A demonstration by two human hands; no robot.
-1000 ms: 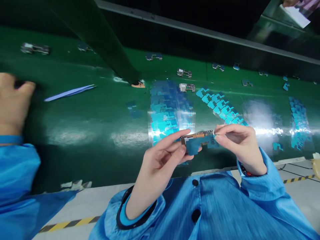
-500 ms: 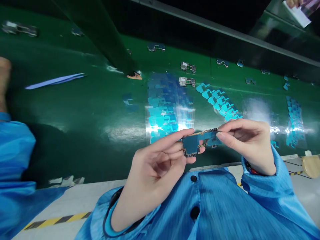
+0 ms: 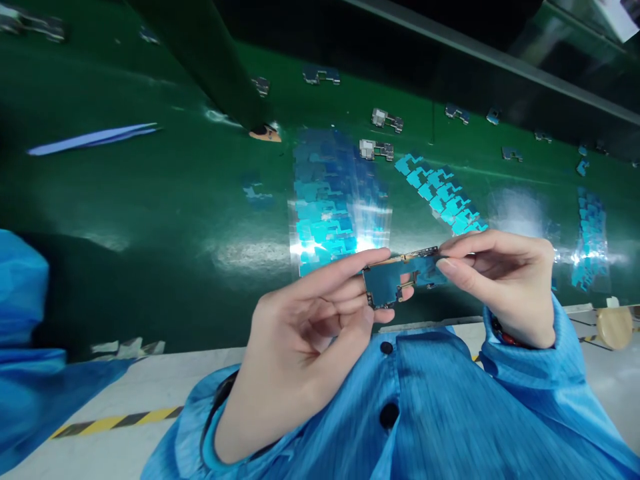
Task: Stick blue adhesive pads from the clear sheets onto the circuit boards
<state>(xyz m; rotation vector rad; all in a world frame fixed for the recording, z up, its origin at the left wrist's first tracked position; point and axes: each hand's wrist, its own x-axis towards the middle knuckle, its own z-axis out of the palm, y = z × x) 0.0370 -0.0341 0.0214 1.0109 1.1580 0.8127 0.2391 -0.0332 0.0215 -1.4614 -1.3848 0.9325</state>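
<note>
both hands (image 3: 305, 350) (image 3: 515, 287) hold up a blue-faced circuit board (image 3: 385, 285).

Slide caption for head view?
Left hand holds a blue-faced circuit board at a green table, right hand at its end.

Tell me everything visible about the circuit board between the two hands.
The thin, irregular circuit board has a notch low near its middle. Blue film covers most of its face; dark, partly golden edges with tiny parts show. It tilts, right end higher in view, over the green table. The left hand holds its left end; fingertips of the right hand meet the other, their grip unclear.
</note>
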